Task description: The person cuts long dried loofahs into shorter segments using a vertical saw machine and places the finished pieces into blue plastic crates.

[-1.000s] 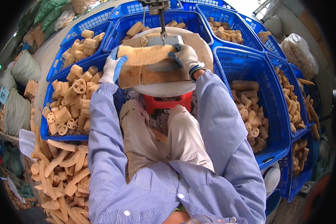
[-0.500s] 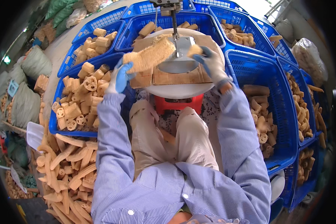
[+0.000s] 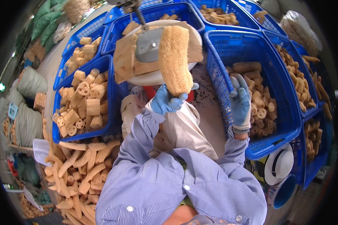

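Blue plastic crates (image 3: 221, 48) of cut loofah pieces surround a round white tabletop (image 3: 154, 77). The long tan loofah (image 3: 174, 58), earlier laid across it, is now gripped upright by the left hand (image 3: 167, 103); the right hand (image 3: 241, 103) has released, fingers spread.

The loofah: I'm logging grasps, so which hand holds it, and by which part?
The left hand holds the loofah upright, its grip closed around the lower end. The right hand is open and holds nothing.
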Motion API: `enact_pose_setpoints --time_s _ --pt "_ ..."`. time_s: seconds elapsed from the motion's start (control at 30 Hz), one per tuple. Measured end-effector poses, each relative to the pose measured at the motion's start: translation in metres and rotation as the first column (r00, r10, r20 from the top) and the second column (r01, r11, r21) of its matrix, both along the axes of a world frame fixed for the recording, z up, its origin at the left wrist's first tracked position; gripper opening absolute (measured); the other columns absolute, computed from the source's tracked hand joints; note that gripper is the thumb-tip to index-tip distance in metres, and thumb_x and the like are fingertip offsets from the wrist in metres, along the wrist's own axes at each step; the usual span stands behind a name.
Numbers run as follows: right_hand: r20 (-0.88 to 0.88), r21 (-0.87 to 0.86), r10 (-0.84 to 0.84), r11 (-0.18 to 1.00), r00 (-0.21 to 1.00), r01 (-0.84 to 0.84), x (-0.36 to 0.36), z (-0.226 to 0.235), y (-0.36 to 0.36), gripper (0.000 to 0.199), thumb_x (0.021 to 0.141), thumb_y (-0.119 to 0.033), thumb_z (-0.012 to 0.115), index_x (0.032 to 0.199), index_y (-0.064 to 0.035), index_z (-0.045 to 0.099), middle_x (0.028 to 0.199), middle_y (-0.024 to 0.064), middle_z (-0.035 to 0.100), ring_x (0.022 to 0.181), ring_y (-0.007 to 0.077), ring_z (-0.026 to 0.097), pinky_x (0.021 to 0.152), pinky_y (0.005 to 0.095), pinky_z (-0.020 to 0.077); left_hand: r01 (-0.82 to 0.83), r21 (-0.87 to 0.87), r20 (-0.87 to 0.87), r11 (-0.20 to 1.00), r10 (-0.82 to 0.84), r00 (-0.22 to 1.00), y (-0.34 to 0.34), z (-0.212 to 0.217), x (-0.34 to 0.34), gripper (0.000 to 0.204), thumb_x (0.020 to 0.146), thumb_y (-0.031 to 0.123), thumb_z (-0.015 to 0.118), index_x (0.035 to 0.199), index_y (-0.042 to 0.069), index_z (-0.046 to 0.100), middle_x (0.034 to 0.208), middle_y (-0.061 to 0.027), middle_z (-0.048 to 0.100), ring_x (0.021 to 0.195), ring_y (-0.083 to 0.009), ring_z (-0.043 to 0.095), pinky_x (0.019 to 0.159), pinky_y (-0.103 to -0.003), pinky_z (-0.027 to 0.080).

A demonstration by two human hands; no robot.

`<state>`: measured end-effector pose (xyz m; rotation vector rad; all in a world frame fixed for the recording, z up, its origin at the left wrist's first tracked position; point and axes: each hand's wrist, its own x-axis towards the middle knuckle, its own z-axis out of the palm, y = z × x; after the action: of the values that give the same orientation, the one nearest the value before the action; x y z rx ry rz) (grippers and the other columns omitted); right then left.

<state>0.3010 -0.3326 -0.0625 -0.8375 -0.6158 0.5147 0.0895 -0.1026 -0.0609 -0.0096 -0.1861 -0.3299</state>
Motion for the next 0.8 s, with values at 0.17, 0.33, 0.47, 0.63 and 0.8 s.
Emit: enact_pose_setpoints --time_s 0.17,0.33,0.47,0.63,0.8 --pt "0.359 -0.210 0.103 0.977 0.928 -0.027 -0.013 0.087 0.013 0.105 0.078 -0.061 0.077 0.151 0.0033 0.037 0.134 0.0169 0.061 0.092 0.0146 0.065 0.083 0.0275 0.0526 -0.158 0.703 -0.168 0.693 0.378 0.910 -0.035 0.024 0.018 0.046 0.103 0.030 0.048 0.135 -0.002 0.052 0.109 -0.0254 0.070 0.060 -0.0211 0.069 0.033 -0.023 0.043" --pt "0.279 -0.038 0.083 0.996 0.957 -0.075 -0.032 0.117 0.029 0.084 0.073 -0.030 0.086 0.141 0.0045 0.050 0.125 0.0130 0.065 0.114 0.0225 0.064 0.101 0.0354 0.0500 -0.170 0.787 -0.218 0.593 0.525 0.823 -0.044 0.038 0.009 0.058 0.105 0.052 0.037 0.139 0.005 0.047 0.102 -0.0229 0.070 0.061 -0.0227 0.069 0.045 -0.026 0.054" --pt "0.300 0.227 -0.465 0.883 0.833 0.411 -0.027 0.126 0.063 0.072 0.078 -0.027 0.084 0.134 0.0058 0.053 0.118 0.0141 0.067 0.103 0.0226 0.067 0.093 0.0343 0.0538 -0.415 0.672 -0.102 0.614 0.631 0.769 -0.023 0.026 -0.028 0.078 0.099 0.066 0.040 0.150 0.007 0.036 0.137 -0.0295 0.054 0.113 -0.0361 0.066 0.087 -0.041 0.060" --pt "0.437 0.201 -0.516 0.854 0.736 0.480 0.051 0.157 0.217 0.053 0.087 -0.014 0.076 0.132 0.0043 0.055 0.120 0.0146 0.065 0.099 0.0210 0.067 0.085 0.0312 0.0543 -0.641 0.653 -0.046 0.403 0.866 0.498 -0.018 0.010 -0.122 0.062 0.104 0.052 0.045 0.148 0.008 0.043 0.136 -0.0252 0.057 0.118 -0.0389 0.063 0.091 -0.043 0.058" --pt "0.711 -0.085 -0.143 0.954 0.689 0.287 0.085 0.056 0.280 0.062 0.088 -0.015 0.075 0.141 0.0021 0.050 0.127 0.0142 0.061 0.098 0.0199 0.063 0.088 0.0299 0.0491 -0.666 0.739 -0.105 0.102 0.994 0.035 -0.053 -0.029 -0.247 0.059 0.104 0.051 0.046 0.146 0.009 0.044 0.132 -0.0213 0.061 0.109 -0.0334 0.068 0.086 -0.041 0.061"
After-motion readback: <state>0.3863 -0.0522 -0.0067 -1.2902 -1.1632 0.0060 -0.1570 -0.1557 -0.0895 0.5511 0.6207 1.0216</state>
